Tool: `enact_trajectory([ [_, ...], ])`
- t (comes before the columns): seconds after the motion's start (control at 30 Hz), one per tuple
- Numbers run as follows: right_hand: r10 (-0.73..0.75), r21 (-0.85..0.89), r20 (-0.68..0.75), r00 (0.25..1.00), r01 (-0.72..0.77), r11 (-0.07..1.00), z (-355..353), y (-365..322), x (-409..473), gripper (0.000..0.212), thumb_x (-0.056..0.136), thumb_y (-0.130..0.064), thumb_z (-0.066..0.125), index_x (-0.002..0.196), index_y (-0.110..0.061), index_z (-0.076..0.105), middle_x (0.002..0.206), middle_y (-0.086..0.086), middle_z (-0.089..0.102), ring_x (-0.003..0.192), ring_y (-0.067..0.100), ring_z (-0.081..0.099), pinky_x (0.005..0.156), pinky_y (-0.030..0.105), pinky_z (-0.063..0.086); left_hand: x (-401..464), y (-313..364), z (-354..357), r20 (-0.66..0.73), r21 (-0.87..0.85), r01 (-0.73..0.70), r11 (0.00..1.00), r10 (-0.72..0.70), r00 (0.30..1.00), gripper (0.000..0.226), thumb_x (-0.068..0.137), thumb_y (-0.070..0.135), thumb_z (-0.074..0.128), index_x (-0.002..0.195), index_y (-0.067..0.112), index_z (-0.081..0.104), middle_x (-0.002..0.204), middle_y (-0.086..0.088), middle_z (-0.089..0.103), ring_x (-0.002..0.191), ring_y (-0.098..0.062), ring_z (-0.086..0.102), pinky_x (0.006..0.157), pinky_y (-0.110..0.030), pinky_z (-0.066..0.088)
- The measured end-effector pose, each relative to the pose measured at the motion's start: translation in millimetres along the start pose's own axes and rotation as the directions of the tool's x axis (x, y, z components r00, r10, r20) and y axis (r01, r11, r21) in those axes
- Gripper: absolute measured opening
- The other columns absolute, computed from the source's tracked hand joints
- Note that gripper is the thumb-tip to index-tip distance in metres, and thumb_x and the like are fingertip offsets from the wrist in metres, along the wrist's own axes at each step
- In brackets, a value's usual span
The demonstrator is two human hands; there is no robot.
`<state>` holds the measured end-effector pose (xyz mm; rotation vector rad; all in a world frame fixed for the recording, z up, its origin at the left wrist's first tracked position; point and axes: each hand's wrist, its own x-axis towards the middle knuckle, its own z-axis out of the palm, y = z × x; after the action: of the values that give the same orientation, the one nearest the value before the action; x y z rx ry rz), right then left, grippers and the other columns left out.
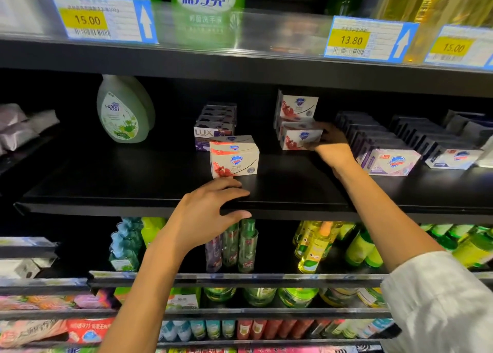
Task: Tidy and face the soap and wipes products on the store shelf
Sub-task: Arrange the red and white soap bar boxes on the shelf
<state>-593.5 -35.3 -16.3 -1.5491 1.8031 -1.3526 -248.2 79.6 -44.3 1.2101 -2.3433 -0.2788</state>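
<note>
Two stacked white-and-red Safeguard soap boxes [234,156] stand near the front of the black middle shelf [133,187]. My left hand [210,211] hovers just below them at the shelf edge, fingers spread and loosely bent, holding nothing. Further back, my right hand [332,144] grips a white-and-red soap box [297,136] in a small stack, with another box [298,106] on top. A row of purple Lux soap boxes [214,128] sits behind the front pair.
A green hand-wash bottle [124,110] stands at the left. Rows of lilac and white Safeguard boxes [386,158] fill the right. Wrapped packs [18,128] lie at far left. Price tags [104,19] line the upper shelf; bottles [314,246] crowd the lower ones.
</note>
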Motion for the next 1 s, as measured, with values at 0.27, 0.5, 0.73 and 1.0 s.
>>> enact_trajectory([
  [0.27,0.071,0.067,-0.017,0.997,-0.070,0.995,6,-4,-6,0.061,0.077,-0.007,0.091,0.132,-0.005,0.064,0.122,0.010,0.070,0.112,0.024,0.068,0.094,0.033,0.057,-1,2,0,-0.019,-0.001,-0.003,1.000,0.003,1.000,0.049,0.095,0.058,0.065,0.141,0.042,0.062,0.150,0.024,0.049,0.139,-0.002,0.045,0.104,-0.033,0.047],
  [0.5,0.099,0.382,0.003,0.995,-0.093,0.919,1,-24,-49,0.037,0.084,0.001,0.082,0.116,-0.005,0.064,0.111,0.012,0.076,0.104,0.024,0.076,0.078,0.032,0.065,1,1,-1,0.004,-0.001,0.008,1.000,-0.008,1.000,0.051,0.095,0.061,0.063,0.142,0.045,0.059,0.152,0.026,0.046,0.141,-0.002,0.042,0.107,-0.034,0.045],
  [0.73,0.158,0.535,0.096,0.983,-0.185,0.825,-18,-28,-97,0.036,0.088,-0.009,0.081,0.119,-0.003,0.064,0.108,0.015,0.079,0.106,0.031,0.076,0.091,0.048,0.062,1,3,-2,0.005,-0.006,0.017,1.000,-0.017,1.000,0.051,0.095,0.059,0.064,0.143,0.044,0.058,0.152,0.027,0.045,0.141,0.000,0.041,0.110,-0.032,0.042],
  [1.0,0.100,0.570,0.159,0.982,-0.174,0.803,-28,-28,-115,0.035,0.094,-0.007,0.074,0.126,0.001,0.063,0.113,0.015,0.078,0.108,0.032,0.075,0.085,0.044,0.065,7,22,-5,0.005,-0.188,0.026,0.982,-0.026,1.000,0.049,0.096,0.054,0.065,0.138,0.030,0.064,0.140,0.015,0.059,0.131,-0.006,0.052,0.112,-0.036,0.045],
])
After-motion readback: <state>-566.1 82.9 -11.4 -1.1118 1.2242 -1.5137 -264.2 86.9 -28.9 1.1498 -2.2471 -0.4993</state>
